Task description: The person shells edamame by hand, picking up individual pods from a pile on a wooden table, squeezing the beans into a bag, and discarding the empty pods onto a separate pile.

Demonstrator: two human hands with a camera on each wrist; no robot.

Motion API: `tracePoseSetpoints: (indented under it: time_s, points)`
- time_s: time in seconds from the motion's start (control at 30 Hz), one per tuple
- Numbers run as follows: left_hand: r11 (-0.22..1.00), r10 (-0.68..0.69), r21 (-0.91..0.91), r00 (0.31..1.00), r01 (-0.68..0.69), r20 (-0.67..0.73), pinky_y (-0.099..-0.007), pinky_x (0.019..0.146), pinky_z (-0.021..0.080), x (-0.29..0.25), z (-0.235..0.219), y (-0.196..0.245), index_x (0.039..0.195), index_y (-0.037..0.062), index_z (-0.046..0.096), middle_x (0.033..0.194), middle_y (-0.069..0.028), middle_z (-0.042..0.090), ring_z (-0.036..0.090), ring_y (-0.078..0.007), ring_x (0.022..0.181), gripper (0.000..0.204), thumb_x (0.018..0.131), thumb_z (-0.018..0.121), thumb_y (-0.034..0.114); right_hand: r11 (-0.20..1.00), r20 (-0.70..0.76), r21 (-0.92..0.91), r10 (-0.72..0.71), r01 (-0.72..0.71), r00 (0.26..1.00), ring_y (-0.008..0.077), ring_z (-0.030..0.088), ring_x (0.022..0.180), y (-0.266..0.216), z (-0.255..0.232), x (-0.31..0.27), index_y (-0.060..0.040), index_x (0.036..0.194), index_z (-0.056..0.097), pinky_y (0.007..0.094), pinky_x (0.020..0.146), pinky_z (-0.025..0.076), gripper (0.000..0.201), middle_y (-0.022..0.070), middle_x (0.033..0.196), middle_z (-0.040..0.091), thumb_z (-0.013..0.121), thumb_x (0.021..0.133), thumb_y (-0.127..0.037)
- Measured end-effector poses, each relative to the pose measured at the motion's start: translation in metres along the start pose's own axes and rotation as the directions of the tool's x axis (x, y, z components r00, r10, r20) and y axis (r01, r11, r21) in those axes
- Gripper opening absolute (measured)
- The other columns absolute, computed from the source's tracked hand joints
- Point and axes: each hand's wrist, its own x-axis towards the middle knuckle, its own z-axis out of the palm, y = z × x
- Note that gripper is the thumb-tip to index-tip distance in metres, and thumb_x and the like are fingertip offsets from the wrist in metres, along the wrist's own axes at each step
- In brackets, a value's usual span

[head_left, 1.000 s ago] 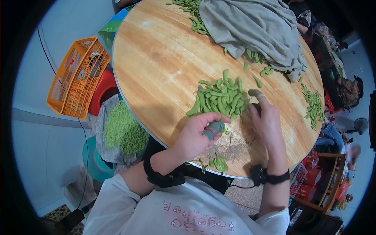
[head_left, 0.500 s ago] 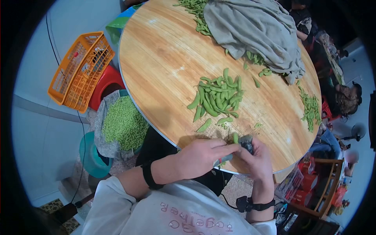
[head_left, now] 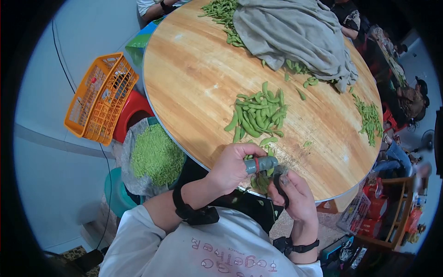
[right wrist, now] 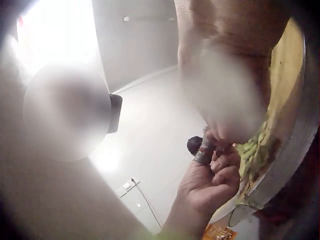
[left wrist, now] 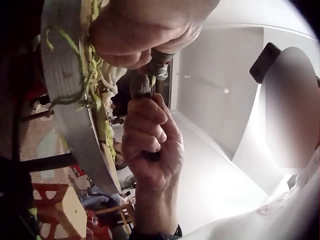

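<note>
My left hand (head_left: 228, 171) is curled over the table's near edge. A grey-green cover (head_left: 262, 164) with a red band wraps one digit, pointing at my right hand (head_left: 297, 194). I cannot tell whether a pod is pinched in the left fingers. The right fingers curl round a black curved strip (head_left: 280, 190). In the left wrist view, my right hand (left wrist: 152, 132) is fisted, fingertips right at the covered digit. Several flat green empty hulls (head_left: 261, 182) lie below both hands. A pile of soybean pods (head_left: 258, 113) rests just beyond.
A grey cloth (head_left: 295, 37) covers more pods (head_left: 221, 16) at the far side of the round wooden table (head_left: 184, 83). Small pods (head_left: 368, 120) lie at the right. Shelled beans (head_left: 157, 154) fill a lined tub at the left, near an orange basket (head_left: 99, 99) and a red stool (head_left: 134, 111).
The right hand has come back from the pod pile to the near edge beside the left hand. The pod seen between the hands half a second ago no longer shows there.
</note>
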Motion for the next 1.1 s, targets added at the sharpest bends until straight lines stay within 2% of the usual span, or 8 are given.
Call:
tracePoseSetpoints:
  time_s: [0.23, 0.3, 0.43, 0.5, 0.73, 0.83, 0.9, 1.1]
  points:
    - [0.896, 0.192, 0.393, 0.978, -0.208, 0.08, -0.0203, 0.062, 0.041, 0.006, -0.003, -0.008, 0.085, 0.0, 0.06, 0.082, -0.0021, 0.057, 0.052, -0.0071, 0.071, 0.005, 0.08, 0.059, -0.001, 0.979, -0.067, 0.191, 0.087, -0.073, 0.994, 0.0038, 0.032, 0.048, 0.002, 0.002, 0.002, -0.0026, 0.088, 0.049, 0.0179, 0.043, 0.025, 0.015, -0.0007, 0.065, 0.045, 0.041, 0.095, -0.013]
    - [0.99, -0.039, -0.117, 0.955, 0.076, 0.293, -0.0212, 0.064, 0.042, 0.007, -0.01, -0.011, 0.086, -0.0001, 0.058, 0.082, -0.0015, 0.056, 0.051, -0.0069, 0.072, 0.006, 0.081, 0.055, -0.002, 0.921, -0.038, 0.366, 0.157, -0.132, 0.987, 0.0039, 0.031, 0.047, 0.0, 0.005, 0.002, -0.0028, 0.09, 0.051, 0.0186, 0.042, 0.026, 0.015, -0.0008, 0.063, 0.045, 0.041, 0.095, -0.013]
    - [0.979, -0.14, -0.099, 0.944, 0.176, 0.3, -0.0228, 0.07, 0.043, 0.009, -0.007, -0.006, 0.088, 0.0005, 0.058, 0.083, -0.0012, 0.056, 0.053, -0.0081, 0.075, 0.01, 0.079, 0.059, -0.003, 0.922, -0.028, 0.374, 0.12, -0.101, 0.992, 0.0034, 0.032, 0.047, 0.008, -0.001, 0.007, -0.0032, 0.09, 0.052, 0.018, 0.041, 0.026, 0.013, -0.0017, 0.062, 0.046, 0.044, 0.094, -0.012]
    - [0.805, 0.232, 0.505, 0.949, -0.311, 0.215, -0.0237, 0.072, 0.044, 0.009, 0.004, -0.001, 0.089, 0.0009, 0.058, 0.086, -0.0015, 0.058, 0.054, -0.0083, 0.078, 0.013, 0.077, 0.063, -0.001, 0.954, -0.202, -0.246, -0.225, 0.173, 0.953, 0.0023, 0.037, 0.049, 0.021, -0.002, 0.012, -0.0032, 0.086, 0.053, 0.0173, 0.041, 0.027, 0.012, -0.0026, 0.061, 0.047, 0.048, 0.092, -0.012]
    - [0.759, 0.225, 0.563, 0.943, -0.328, 0.245, -0.0257, 0.076, 0.044, 0.017, -0.004, 0.003, 0.101, 0.0, 0.058, 0.093, -0.003, 0.06, 0.054, -0.0084, 0.086, 0.025, 0.078, 0.065, 0.003, 0.993, -0.264, 0.121, 0.029, 0.003, 0.964, 0.0017, 0.04, 0.053, 0.01, -0.009, 0.014, -0.0029, 0.079, 0.053, 0.0177, 0.046, 0.031, 0.014, -0.0032, 0.061, 0.049, 0.052, 0.09, -0.011]
    - [0.922, -0.006, 0.38, 0.98, -0.073, 0.201, -0.0271, 0.078, 0.045, 0.017, -0.004, 0.012, 0.106, 0.0009, 0.057, 0.092, -0.0052, 0.06, 0.055, -0.0093, 0.087, 0.028, 0.079, 0.064, 0.004, 0.946, -0.209, -0.294, -0.201, 0.134, 0.957, 0.0019, 0.043, 0.055, 0.013, -0.013, 0.02, -0.0001, 0.083, 0.057, 0.0179, 0.049, 0.036, 0.014, -0.0023, 0.063, 0.052, 0.052, 0.09, -0.011]
    - [0.63, 0.194, 0.694, 0.936, -0.348, 0.294, -0.0285, 0.075, 0.047, 0.016, 0.001, 0.018, 0.104, 0.0018, 0.057, 0.089, -0.0085, 0.06, 0.059, -0.0137, 0.087, 0.028, 0.078, 0.065, 0.006, 0.828, -0.34, -0.508, -0.446, 0.237, 0.828, 0.0025, 0.047, 0.059, 0.0, -0.007, 0.023, 0.0024, 0.086, 0.059, 0.0188, 0.053, 0.04, 0.013, -0.0008, 0.066, 0.057, 0.054, 0.088, -0.009]
    - [0.504, 0.22, 0.789, 0.936, -0.351, 0.276, -0.0322, 0.069, 0.049, 0.009, 0.003, 0.009, 0.101, 0.0022, 0.056, 0.087, -0.0134, 0.059, 0.06, -0.0268, 0.081, 0.029, 0.072, 0.065, 0.002, 0.786, -0.288, -0.579, -0.447, 0.218, 0.847, 0.0058, 0.05, 0.057, -0.002, 0.004, 0.022, 0.0026, 0.08, 0.06, 0.0235, 0.051, 0.042, 0.007, 0.0049, 0.063, 0.058, 0.063, 0.08, -0.004]
